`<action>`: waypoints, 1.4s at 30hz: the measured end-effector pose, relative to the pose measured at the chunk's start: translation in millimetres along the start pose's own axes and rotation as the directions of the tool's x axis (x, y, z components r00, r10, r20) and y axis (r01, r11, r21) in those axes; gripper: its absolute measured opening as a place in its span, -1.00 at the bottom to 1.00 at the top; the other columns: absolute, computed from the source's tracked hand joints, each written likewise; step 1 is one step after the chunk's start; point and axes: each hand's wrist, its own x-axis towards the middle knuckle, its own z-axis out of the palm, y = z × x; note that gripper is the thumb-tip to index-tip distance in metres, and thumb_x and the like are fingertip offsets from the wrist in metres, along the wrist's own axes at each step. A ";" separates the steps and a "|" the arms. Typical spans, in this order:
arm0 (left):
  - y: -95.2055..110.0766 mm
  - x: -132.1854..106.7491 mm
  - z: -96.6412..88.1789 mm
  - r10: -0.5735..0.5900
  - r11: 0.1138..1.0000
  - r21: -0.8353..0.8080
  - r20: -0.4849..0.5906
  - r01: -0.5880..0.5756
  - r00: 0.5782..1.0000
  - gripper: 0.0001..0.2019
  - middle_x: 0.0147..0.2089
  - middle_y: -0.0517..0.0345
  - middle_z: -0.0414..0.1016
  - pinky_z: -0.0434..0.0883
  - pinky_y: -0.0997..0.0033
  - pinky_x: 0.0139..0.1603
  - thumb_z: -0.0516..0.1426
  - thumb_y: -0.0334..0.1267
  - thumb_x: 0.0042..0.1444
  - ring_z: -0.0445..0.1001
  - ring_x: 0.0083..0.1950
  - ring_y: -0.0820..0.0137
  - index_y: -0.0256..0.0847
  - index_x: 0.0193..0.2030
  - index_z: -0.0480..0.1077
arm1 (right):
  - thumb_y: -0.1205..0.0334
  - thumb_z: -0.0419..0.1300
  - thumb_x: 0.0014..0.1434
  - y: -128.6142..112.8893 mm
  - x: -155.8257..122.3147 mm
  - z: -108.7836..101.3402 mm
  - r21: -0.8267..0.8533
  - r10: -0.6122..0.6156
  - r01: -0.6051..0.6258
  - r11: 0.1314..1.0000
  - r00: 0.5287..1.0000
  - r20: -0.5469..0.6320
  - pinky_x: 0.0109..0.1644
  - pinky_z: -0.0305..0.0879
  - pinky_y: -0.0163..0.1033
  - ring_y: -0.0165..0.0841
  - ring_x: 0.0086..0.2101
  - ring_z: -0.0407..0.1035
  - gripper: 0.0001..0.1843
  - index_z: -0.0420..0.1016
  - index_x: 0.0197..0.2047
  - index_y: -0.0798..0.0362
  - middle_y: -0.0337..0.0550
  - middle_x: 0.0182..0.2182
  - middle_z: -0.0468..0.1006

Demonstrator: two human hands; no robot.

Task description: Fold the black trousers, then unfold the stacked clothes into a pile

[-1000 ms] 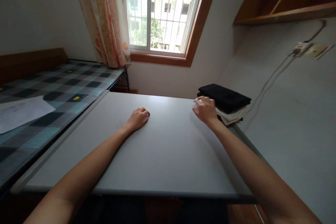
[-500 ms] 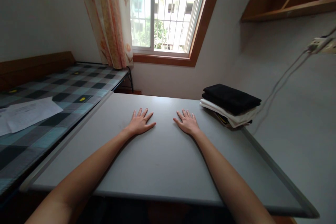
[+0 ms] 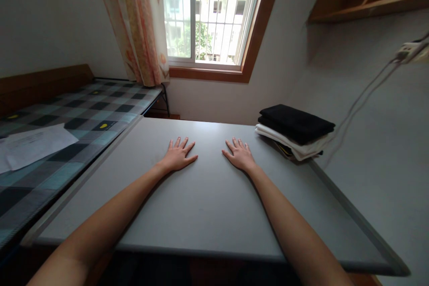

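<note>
My left hand (image 3: 177,155) lies palm down on the grey table (image 3: 197,214), fingers spread, holding nothing. Across from it, my right hand (image 3: 239,154) also rests flat on the tabletop with its fingers apart and nothing in them. A stretch of bare tabletop separates the two thumbs. To the right of my right hand, at the table's far right edge, sits a stack of folded clothes: black cloth (image 3: 295,123) on top and white cloth (image 3: 284,137) beneath. Neither hand touches the stack.
A bed with a checked cover (image 3: 117,114) runs along the table's left side, with paper sheets (image 3: 40,145) on it. Behind are a curtain (image 3: 142,27) and a barred window (image 3: 214,18). On the right wall hang a wooden shelf (image 3: 378,8) and a socket with cables (image 3: 407,51).
Both hands stay flat in place on the table. Only the camera view has shifted very slightly.
</note>
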 end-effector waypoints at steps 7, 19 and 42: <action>-1.4 0.8 1.5 0.003 1.000 -0.006 -0.010 -0.003 1.000 -0.30 0.46 -0.03 -0.03 -0.15 -0.26 0.34 -0.09 0.27 0.19 -0.13 0.45 -0.13 0.01 0.40 0.09 | -0.24 -0.19 0.30 0.2 0.3 0.9 0.000 0.004 -0.004 1.000 1.000 -0.013 0.36 -0.26 0.10 -0.08 0.36 -0.22 -0.26 0.03 0.41 -0.06 0.00 0.41 -0.09; -2.0 1.0 2.6 0.008 1.000 -0.002 -0.013 -0.008 1.000 -0.29 0.46 -0.05 -0.04 -0.15 -0.26 0.34 -0.11 0.27 0.20 -0.13 0.45 -0.14 0.00 0.41 0.08 | -0.23 -0.17 0.30 -0.7 -0.7 -1.3 0.021 0.009 -0.008 1.000 1.000 -0.015 0.36 -0.27 0.10 -0.08 0.36 -0.22 -0.27 0.06 0.40 -0.05 0.01 0.41 -0.08; -0.9 1.7 0.0 -0.003 1.000 -0.001 -0.015 0.003 1.000 -0.28 0.45 -0.05 -0.01 -0.14 -0.27 0.34 -0.10 0.29 0.18 -0.11 0.45 -0.10 -0.01 0.39 0.12 | -0.13 0.16 0.14 108.4 20.0 -123.2 -0.265 0.260 -0.406 0.875 0.855 -0.449 0.17 0.03 0.16 0.15 0.23 0.01 -0.18 0.17 0.33 0.19 0.35 0.28 0.13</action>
